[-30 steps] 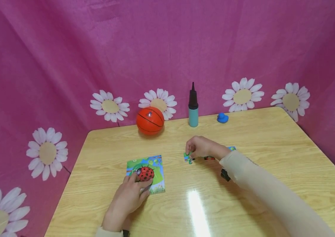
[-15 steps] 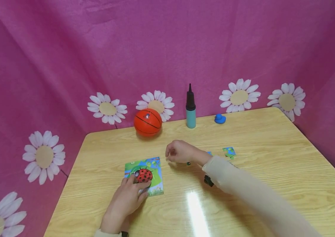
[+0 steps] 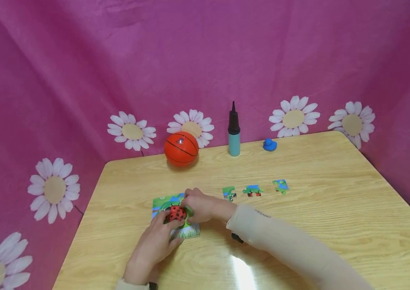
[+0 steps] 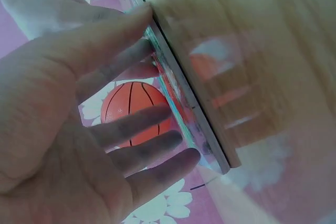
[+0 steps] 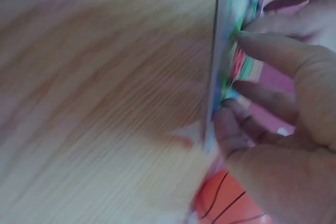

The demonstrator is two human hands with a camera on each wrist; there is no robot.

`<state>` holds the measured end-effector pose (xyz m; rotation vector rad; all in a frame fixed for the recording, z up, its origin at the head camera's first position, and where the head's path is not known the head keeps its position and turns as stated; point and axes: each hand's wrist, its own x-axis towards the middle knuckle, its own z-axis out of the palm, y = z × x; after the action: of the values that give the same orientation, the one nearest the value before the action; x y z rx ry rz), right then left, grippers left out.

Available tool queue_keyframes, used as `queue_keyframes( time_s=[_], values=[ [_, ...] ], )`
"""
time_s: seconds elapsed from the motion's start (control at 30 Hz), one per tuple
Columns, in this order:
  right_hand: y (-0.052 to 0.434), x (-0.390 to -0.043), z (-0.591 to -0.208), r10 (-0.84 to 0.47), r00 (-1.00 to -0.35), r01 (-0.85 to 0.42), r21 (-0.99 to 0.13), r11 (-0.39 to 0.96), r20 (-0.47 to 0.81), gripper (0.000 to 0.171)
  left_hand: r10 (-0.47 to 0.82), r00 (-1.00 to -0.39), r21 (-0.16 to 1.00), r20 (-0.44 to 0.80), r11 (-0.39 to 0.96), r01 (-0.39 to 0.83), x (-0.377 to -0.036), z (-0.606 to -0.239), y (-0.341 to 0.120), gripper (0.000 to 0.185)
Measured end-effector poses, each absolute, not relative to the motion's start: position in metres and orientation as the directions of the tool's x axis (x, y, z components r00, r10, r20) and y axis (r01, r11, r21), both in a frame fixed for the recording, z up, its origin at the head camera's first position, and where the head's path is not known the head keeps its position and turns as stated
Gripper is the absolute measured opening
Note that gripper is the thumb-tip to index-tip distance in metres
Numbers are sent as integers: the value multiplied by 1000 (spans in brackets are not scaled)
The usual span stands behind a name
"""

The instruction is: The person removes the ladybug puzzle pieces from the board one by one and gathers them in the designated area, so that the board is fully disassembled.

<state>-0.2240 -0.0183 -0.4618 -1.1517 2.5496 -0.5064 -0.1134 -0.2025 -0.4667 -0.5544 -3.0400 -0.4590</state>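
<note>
A ladybug jigsaw board [image 3: 190,231] lies on the table, front left of centre. My left hand [image 3: 154,241] rests on its lower left part; in the left wrist view the left fingers [image 4: 152,150] stretch out straight to the board's face. My right hand [image 3: 201,206] is over the board's right side, its back hiding the upper right corner. Seen from the right wrist, the spread right fingertips [image 5: 249,43] touch the picture, with no loose piece visible between them. Three loose puzzle pieces, a left one [image 3: 228,192], a middle one [image 3: 253,189] and a right one [image 3: 281,185], lie in a row to the right.
Along the table's back edge stand an orange toy basketball [image 3: 181,149], a teal hand pump [image 3: 234,143] with a black nozzle, and a blue rubber duck [image 3: 270,145]. A pink curtain [image 3: 205,60] with printed daisies hangs behind the wooden table [image 3: 317,209].
My right hand has left the leftmost loose piece and moved left onto the board, uncovering the row of pieces. My left hand stays on the board.
</note>
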Motion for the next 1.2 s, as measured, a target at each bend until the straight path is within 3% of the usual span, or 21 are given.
queue_keyframes(
  time_s=[0.27,0.57,0.8,1.03,1.2],
  values=[
    [-33,-219,-451,-677,-701,-586,-360,726,-225,35,363,-932,278,7,894,350,-115,-466,-202,48],
    [-32,-232,-452,-603,-725,-410,-495,766,-333,40,378,-926,268,-15,893,361,-115,-463,-199,51],
    [-28,-236,-459,-651,-725,-471,-528,707,-226,33,388,-921,247,35,890,384,-115,-463,-199,45],
    [-18,-235,-465,-735,-674,-570,-580,582,-75,22,405,-909,255,100,872,417,-115,-467,-199,39],
    [-11,-233,-464,-740,-672,-548,-655,520,-27,14,405,-911,259,82,874,412,-117,-466,-199,39]
  ],
)
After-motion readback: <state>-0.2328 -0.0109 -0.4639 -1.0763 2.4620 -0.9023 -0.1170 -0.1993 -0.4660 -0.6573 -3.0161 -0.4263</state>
